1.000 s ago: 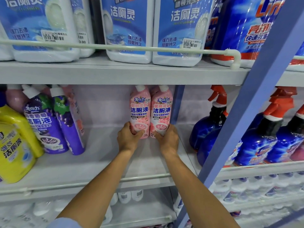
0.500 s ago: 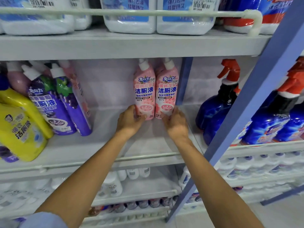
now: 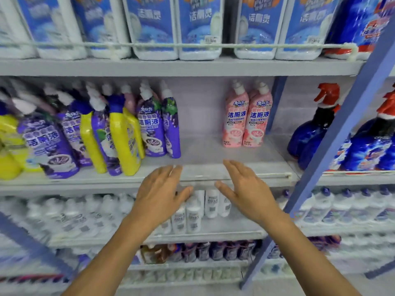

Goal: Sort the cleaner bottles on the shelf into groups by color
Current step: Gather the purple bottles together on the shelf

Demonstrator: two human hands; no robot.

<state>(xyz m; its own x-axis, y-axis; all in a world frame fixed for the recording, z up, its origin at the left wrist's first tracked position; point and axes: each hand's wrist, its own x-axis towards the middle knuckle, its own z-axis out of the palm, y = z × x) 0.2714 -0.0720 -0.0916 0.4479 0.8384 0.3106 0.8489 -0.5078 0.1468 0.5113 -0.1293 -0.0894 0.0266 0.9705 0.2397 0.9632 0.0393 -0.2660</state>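
**Left hand** [image 3: 159, 195]: off the pink pair [image 3: 237, 124] gripped half a second ago. Now drawn back, fingers straight and spread, holding nothing, level with the front lip of the shelf [image 3: 203, 150].

**Right hand** [image 3: 245, 193]: likewise let go and pulled back. Palm turned inward, fingers loose, empty.

**Pink pair**: beyond and above the right hand's fingertips, well clear of both palms. Upright, side by side and touching, at the right end of the tier just beside the blue post [image 3: 275, 103]. Standing unaided.

**Purple bottles** [image 3: 150, 127]: up and to the left of the left hand, leaning, interleaved with yellow bottles [image 3: 124, 137]. Farther left too blurred to count.

**Blue spray bottles** [image 3: 310, 135]: far to the right of the right hand, in the next bay.

**Reading of the change**: pink group apparently placed and done, judging by the release. Bare stretch of shelf straight ahead of both hands, between pink and purple.

**Outstanding**: purple and yellow not yet separated. Probably a reach leftward next, left hand nearer.

**Hazard**: leaning bottles apt to tip once a neighbour comes out.
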